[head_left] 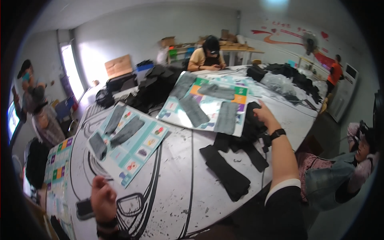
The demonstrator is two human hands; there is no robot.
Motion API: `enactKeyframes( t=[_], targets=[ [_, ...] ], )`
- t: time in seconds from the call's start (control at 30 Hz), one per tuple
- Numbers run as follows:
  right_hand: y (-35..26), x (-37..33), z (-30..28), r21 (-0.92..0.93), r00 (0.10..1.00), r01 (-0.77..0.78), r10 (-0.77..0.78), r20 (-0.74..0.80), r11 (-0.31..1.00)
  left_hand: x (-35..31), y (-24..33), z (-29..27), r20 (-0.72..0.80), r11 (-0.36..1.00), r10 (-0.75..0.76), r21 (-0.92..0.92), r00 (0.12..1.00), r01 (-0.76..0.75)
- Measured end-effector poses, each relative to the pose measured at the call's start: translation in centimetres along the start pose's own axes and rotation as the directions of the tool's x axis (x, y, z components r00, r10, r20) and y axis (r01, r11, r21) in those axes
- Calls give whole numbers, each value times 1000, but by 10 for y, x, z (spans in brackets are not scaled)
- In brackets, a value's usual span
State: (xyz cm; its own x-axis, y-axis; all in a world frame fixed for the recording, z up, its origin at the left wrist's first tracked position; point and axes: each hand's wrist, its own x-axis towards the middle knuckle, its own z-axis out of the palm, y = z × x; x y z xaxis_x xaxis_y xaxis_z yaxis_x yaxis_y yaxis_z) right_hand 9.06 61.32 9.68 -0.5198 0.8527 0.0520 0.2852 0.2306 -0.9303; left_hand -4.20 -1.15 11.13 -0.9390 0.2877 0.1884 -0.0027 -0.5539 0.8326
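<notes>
My right hand [262,114] reaches to the right edge of a pile of black cloth pieces [252,124], its fingers closed on one black piece. Beside that pile lies a folded black piece, sock-like in shape [226,172]. My left hand [103,196] hovers at the lower left over the table, fingers curled in, with nothing visible in them. Between the hands, two printed picture sheets carry grey cloth strips: a nearer left sheet [138,154] and a farther right sheet [208,108]. One grey strip [227,118] lies at the right sheet's near edge.
The white table [172,192] bears black line drawings and dark specks. Black cloth heaps lie at the back left [154,88] and back right [296,82], with clear plastic bags [278,84]. A person [208,54] sits across; others stand left and right. A dark box-like object [85,209] lies by my left hand.
</notes>
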Motion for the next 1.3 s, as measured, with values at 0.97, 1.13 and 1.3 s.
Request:
enactKeyframes(
  t=[0.97,1.13,1.3],
  targets=[
    [-3,22,-8,51,977,-192,196,-82,980,39,-122,-92,-124,948,-318,-7,940,319],
    [7,26,-12,85,968,-228,235,-82,970,39,-124,-94,-144,948,-311,26,940,317],
    [83,85,-75,-666,836,41,-391,-385,745,59,-145,-74,-18,949,-302,87,953,303]
  ],
)
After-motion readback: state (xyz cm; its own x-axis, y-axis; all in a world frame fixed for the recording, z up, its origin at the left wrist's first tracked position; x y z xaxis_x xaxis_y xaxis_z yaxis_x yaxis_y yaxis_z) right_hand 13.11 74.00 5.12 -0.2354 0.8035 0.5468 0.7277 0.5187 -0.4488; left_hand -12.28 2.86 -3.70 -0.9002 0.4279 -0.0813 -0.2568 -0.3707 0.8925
